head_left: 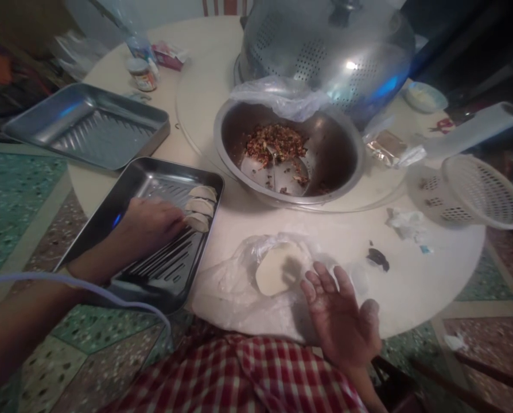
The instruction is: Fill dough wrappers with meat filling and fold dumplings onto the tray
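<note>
Dumplings (201,206): we see 3 in a row along the right side of the near tray (164,267).
Left hand (155,222): we have it low in that tray, fingertips at the closest dumpling; we cannot tell whether they grip it.
Dough (274,274): pale and flat on plastic (226,287), right of the tray.
Right hand (345,321): palm up, fingers spread wide, just beside the dough.
Bowl (291,201): beyond the dough, filling (274,142) inside.
</note>
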Demonstrator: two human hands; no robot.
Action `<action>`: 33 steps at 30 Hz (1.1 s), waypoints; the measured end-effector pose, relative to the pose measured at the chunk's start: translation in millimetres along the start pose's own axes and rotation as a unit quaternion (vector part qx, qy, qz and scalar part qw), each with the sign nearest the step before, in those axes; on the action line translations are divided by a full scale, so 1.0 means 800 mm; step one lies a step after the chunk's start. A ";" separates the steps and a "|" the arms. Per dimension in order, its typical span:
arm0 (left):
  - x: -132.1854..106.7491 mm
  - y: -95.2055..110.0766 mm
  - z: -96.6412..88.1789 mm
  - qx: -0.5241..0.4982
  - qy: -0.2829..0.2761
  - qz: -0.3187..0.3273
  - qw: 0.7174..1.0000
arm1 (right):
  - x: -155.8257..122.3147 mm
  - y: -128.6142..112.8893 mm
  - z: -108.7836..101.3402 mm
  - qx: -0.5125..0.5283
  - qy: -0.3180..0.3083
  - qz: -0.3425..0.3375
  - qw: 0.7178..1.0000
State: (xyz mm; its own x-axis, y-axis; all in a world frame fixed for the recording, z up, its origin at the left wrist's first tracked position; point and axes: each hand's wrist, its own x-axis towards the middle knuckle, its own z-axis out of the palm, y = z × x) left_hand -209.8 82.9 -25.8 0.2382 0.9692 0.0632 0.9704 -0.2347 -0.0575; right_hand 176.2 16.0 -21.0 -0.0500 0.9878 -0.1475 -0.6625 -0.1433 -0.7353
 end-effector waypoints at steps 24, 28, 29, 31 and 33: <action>0.012 0.015 0.000 0.014 0.005 0.052 0.999 | -0.003 0.005 -0.008 0.014 -0.001 -0.001 1.000; 0.013 0.017 -0.001 0.015 -0.004 0.048 0.999 | -0.002 0.006 -0.010 0.014 -0.002 0.001 1.000; 0.013 0.017 -0.002 0.015 -0.005 0.046 0.999 | -0.002 0.006 -0.010 0.014 -0.002 0.001 1.000; 0.012 0.018 -0.003 0.017 -0.003 0.038 0.999 | -0.001 0.007 -0.011 0.015 -0.001 0.000 1.000; 0.011 0.018 -0.003 0.023 -0.003 0.027 0.999 | -0.002 0.007 -0.012 0.014 0.000 -0.001 1.000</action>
State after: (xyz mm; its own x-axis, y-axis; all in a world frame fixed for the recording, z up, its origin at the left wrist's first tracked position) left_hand -193.8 88.3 -23.4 0.2892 0.9558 0.0530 0.9534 -0.2826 -0.1054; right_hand 179.6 13.3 -31.1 -0.0486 0.9882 -0.1451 -0.6827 -0.1389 -0.7174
